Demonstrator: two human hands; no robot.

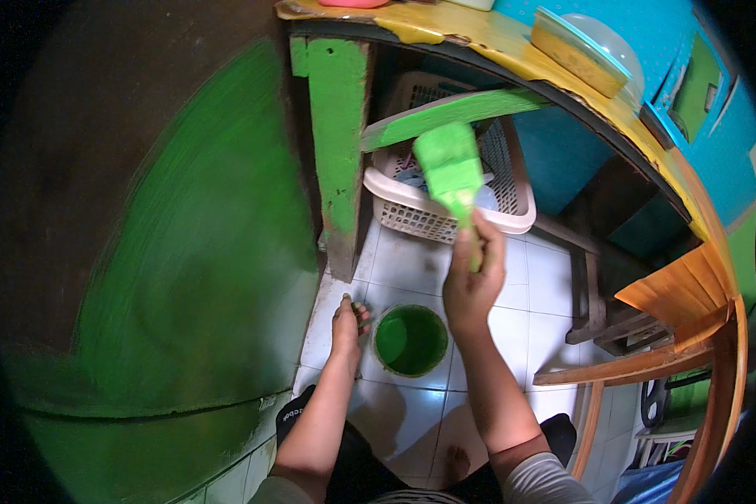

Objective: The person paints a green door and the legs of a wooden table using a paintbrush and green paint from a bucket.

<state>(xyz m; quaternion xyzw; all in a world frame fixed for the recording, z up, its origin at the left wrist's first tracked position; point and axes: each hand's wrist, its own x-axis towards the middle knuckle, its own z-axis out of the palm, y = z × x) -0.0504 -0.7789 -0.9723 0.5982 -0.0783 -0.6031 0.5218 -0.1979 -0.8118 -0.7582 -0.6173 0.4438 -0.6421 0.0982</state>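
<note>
My right hand (474, 281) is closed around the handle of a paintbrush (451, 164), which points away from me with its wide head coated in bright green paint. The brush head appears in front of a green-painted wooden brace (437, 122) under the table; whether they touch I cannot tell. Below and to the left of that hand, a round bucket (410, 340) of green paint stands on the tiles. My left hand (349, 326) is empty beside the bucket's left side, its fingers loosely curled and apart.
At the left is a wall (218, 252) partly covered in green, next to a green table leg (338, 143). A white plastic basket (412, 214) with items sits under the table (479, 38). A plastic container (580, 55) rests on top. Wooden furniture (689, 294) stands at the right.
</note>
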